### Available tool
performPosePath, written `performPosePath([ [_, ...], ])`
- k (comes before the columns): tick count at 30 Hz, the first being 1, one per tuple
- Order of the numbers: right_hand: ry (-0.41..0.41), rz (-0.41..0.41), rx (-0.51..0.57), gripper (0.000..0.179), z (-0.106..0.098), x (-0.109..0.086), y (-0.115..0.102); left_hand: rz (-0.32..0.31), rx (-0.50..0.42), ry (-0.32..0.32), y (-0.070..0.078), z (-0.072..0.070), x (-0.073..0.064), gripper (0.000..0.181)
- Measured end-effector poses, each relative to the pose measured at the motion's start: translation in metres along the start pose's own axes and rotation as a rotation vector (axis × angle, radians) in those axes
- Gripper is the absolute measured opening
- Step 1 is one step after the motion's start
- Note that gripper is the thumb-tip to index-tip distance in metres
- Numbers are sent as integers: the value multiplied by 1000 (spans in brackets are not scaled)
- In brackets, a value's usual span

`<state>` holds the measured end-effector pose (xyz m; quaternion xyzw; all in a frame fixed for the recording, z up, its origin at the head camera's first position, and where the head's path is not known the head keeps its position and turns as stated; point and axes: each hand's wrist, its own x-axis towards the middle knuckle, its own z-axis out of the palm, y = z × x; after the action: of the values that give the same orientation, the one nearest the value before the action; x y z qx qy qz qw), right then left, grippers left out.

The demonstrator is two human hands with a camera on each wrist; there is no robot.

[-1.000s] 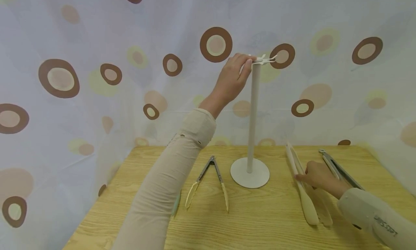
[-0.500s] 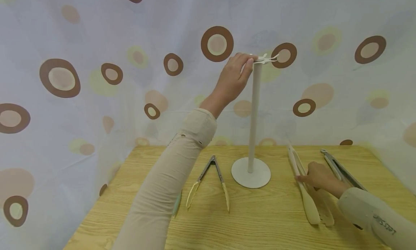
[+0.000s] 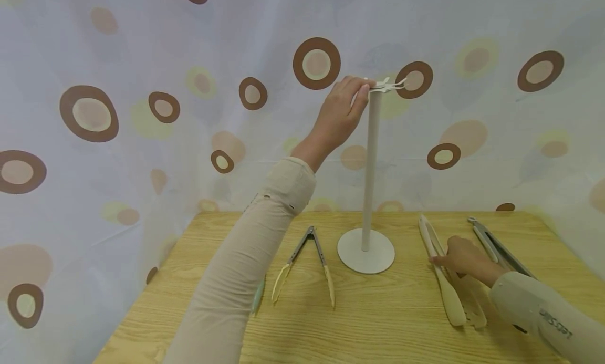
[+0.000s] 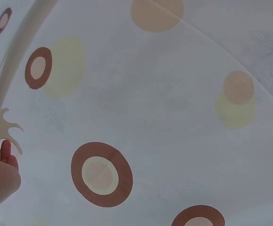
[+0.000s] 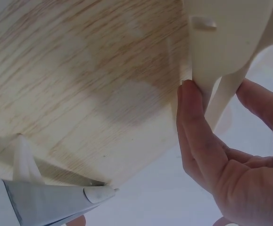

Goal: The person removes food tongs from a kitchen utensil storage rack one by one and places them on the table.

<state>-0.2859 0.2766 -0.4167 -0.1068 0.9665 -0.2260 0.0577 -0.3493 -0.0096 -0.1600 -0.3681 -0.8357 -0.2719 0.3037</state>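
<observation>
A white utensil stand (image 3: 372, 175) with a round base and a ring of hooks (image 3: 386, 85) on top stands upright on the table. My left hand (image 3: 341, 106) grips the near side of its hooked top; in the left wrist view those hooks (image 4: 5, 129) curve out past the fingers. On the right, my right hand (image 3: 465, 259) pinches beige plastic tongs (image 3: 446, 293) between thumb and fingers. One end of these tongs is spatula-like, the other slotted. In the right wrist view, thumb and fingers of the right hand (image 5: 235, 174) lie on opposite sides of the tongs (image 5: 228, 42).
Metal tongs with cream tips (image 3: 309, 264) lie spread open left of the base. Grey metal tongs (image 3: 501, 248) lie just beyond the right hand. A teal item (image 3: 258, 295) is mostly hidden by the left sleeve. A patterned curtain (image 3: 156, 49) borders the wooden table (image 3: 378, 327).
Both hands keep their hold and barely move. The whole head view shifts very slightly; the beige tongs stay in nearly the same place.
</observation>
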Motion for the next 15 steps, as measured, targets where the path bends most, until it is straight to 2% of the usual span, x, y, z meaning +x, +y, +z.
performPosePath([
  [8, 14, -25, -24, 39, 2, 2, 0, 6, 2, 4, -1, 0, 0, 33],
  [15, -2, -14, -29, 38, 1, 2, -2, 15, 9, 7, -1, 0, 0, 33],
])
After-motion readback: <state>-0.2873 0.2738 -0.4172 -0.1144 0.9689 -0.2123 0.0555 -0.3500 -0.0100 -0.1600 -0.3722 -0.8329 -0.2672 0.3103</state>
